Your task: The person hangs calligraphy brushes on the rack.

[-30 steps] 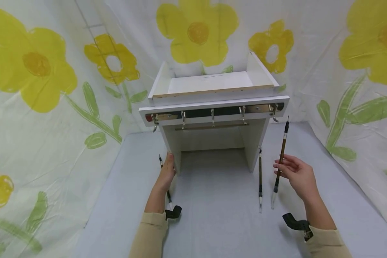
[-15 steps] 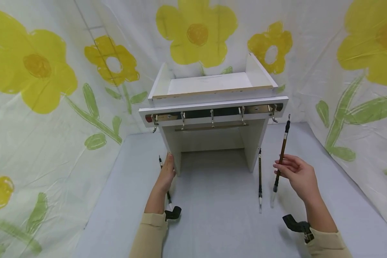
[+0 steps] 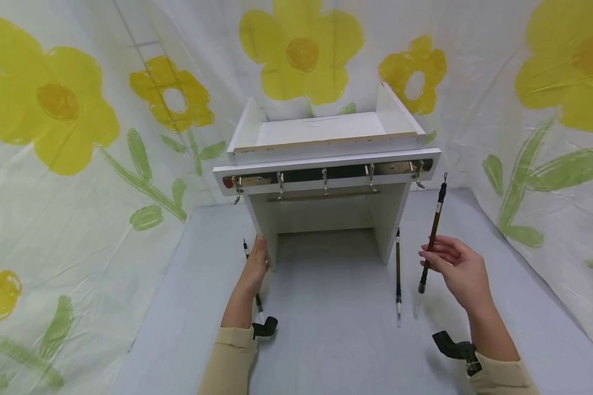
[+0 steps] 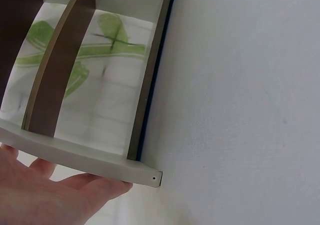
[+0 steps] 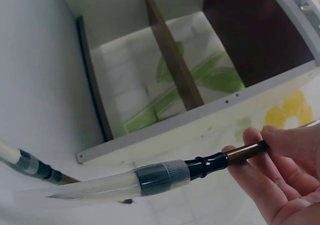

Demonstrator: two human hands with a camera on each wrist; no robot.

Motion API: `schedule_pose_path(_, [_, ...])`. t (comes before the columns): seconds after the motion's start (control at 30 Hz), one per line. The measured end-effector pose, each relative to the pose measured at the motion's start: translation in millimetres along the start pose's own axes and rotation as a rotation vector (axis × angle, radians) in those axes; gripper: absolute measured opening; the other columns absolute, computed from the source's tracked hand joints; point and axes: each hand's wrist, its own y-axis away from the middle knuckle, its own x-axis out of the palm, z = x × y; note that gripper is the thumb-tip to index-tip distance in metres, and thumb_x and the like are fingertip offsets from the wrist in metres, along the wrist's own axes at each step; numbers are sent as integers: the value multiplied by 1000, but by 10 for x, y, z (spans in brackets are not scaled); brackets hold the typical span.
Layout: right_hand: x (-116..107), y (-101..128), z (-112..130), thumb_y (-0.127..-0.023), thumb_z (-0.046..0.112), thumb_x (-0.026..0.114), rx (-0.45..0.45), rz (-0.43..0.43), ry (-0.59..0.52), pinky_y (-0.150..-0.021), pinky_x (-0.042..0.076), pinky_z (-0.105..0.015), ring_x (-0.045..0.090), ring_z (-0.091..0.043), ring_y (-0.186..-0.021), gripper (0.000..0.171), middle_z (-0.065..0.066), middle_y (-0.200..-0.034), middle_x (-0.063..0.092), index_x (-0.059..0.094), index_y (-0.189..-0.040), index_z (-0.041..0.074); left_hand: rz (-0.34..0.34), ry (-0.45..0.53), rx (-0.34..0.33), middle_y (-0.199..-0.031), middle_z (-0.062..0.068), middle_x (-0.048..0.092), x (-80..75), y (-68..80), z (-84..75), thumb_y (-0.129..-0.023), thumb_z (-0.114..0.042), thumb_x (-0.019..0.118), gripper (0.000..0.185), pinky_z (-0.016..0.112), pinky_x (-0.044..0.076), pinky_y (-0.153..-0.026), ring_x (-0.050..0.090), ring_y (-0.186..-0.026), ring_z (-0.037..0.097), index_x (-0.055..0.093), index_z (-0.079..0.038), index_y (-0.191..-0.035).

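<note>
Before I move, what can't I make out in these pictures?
Left brush, head view: its middle is hidden behind the left hand and wrist.
Held brush, right wrist view: its loop end is cut off by the right edge.
Clear cap on it, head view: outline too faint and blurred.
Loose right brush, right wrist view: its tip is cut off by the left edge.

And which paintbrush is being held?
The brown-handled brush in the right hand's fingers; the other two brushes lie on the table, one either side of the white rack.
</note>
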Motion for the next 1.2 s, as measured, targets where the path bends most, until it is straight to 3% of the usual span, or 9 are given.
schedule_pose_path(0.4, [33, 72, 108, -94, 5, 72, -36, -3, 36, -75, 60, -24, 74, -5, -91, 40, 0, -105, 73, 58, -130, -3, 7, -6, 2, -170, 14, -6, 3, 11, -10, -109, -53, 13, 69, 59, 25, -120, 10, -154, 43, -7, -14, -163])
schedule_pose_path(0.7, [41, 113, 184, -92, 2, 72, -73, -14, 60, -75, 60, -23, 75, -6, -91, 40, 2, -104, 73, 58, -129, -4, -17, 20, 27, -171, 6, -5, -28, -219, 349, -104, -64, 15, 73, 59, 23, -120, 10, -155, 39, -6, -26, -163])
schedule_pose_path(0.8, [44, 126, 217, -92, -1, 71, -89, -24, 47, -74, 60, -23, 74, -5, -90, 38, 5, -103, 73, 59, -128, -4, -25, 26, 38, -171, 5, -4, -29, -222, 374, -101, -70, 16, 78, 59, 23, -120, 10, -156, 38, -4, -28, -163])
schedule_pose_path(1.03, [38, 163, 280, -91, -5, 71, -126, -10, -52, -73, 61, -26, 75, -7, -90, 36, -3, -103, 73, 59, -125, -5, -9, 40, 59, -171, 9, -5, -25, -190, 380, -102, -70, 16, 82, 57, 23, -121, 10, -155, 39, -6, -20, -163])
schedule_pose_path(1.2, [46, 186, 319, -91, -5, 70, -137, -14, -32, -73, 61, -25, 75, -6, -89, 36, 0, -103, 73, 59, -125, -5, -9, 35, 58, -170, 10, -5, -30, -191, 377, -101, -70, 16, 84, 57, 23, -121, 11, -155, 40, -6, -18, -163])
